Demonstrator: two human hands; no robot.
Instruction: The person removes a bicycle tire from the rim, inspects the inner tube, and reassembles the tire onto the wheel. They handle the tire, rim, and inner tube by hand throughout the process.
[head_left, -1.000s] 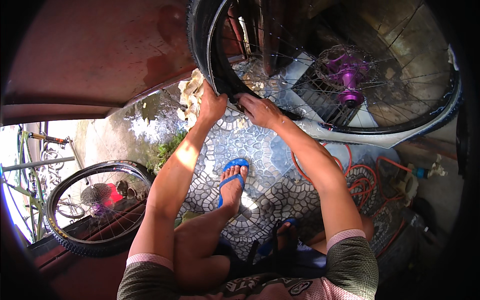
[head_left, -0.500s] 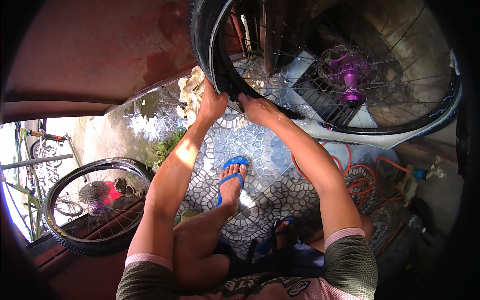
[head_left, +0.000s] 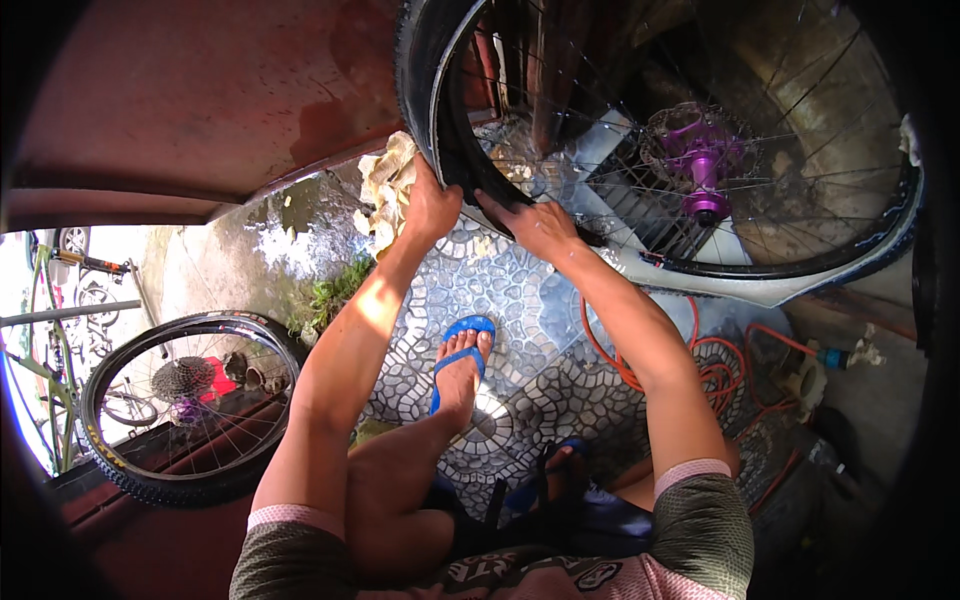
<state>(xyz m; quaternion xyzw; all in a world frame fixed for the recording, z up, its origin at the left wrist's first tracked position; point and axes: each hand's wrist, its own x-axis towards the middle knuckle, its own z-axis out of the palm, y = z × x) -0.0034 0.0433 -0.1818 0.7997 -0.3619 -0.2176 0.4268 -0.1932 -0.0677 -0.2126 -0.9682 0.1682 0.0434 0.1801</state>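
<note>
A bicycle wheel [head_left: 455, 215] with a purple hub [head_left: 704, 170] and a brake disc fills the upper right. Part of its black tyre [head_left: 412, 75] sits away from the rim, and a pale inner face [head_left: 745, 288] shows along the lower side. At the wheel's lower left, my left hand [head_left: 432, 205] is closed round the tyre's edge; its fingertips are hidden. Close beside it, my right hand [head_left: 540, 228] grips the black inner edge of the same tyre with thumb and fingers. Crumpled cream-coloured material [head_left: 385, 190] lies just left of my left hand.
A second wheel [head_left: 185, 400] with a cassette leans at the left, near a green bicycle frame [head_left: 65, 370]. An orange hose [head_left: 715, 372] coils at right. Patterned stone paving [head_left: 500, 270] spreads below, with my blue-sandalled foot [head_left: 462, 365]. A dark red panel [head_left: 200, 100] stands upper left.
The wheel has shifted slightly to the right. My right hand has moved a little right along the tyre, and its fingers lie more stretched. My left hand keeps its hold beside the rim.
</note>
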